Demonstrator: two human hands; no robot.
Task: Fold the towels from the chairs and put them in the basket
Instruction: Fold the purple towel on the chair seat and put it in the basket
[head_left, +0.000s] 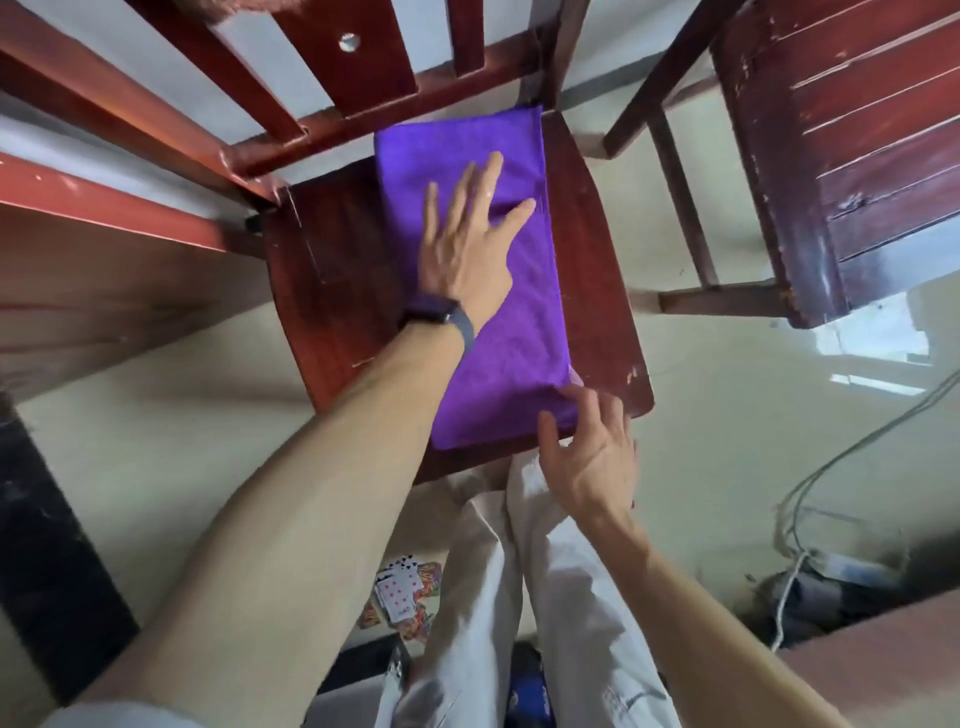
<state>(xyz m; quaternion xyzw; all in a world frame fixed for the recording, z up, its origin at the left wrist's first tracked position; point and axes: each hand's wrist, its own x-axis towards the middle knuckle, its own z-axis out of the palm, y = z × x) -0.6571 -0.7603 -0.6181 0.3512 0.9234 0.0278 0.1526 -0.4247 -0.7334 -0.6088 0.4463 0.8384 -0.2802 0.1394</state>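
A purple towel (475, 291) lies flat on the seat of a red wooden chair (597, 291), already folded into a long strip. Its long axis runs from the chair back toward the person, with the near short end at the front edge of the seat.

The left hand (462, 249) rests palm down on the middle of the strip, fingers spread wide and pointing toward the far end, holding nothing. The right hand (592, 447) is at the near right corner of the towel, fingers loosely curled and touching the edge; whether it has actually pinched the cloth cannot be told.

The right hand is the nearer one to the free end, so the next fold probably carries that near end away from the person, along the long axis, over the line the left hand pins. No basket is in view.
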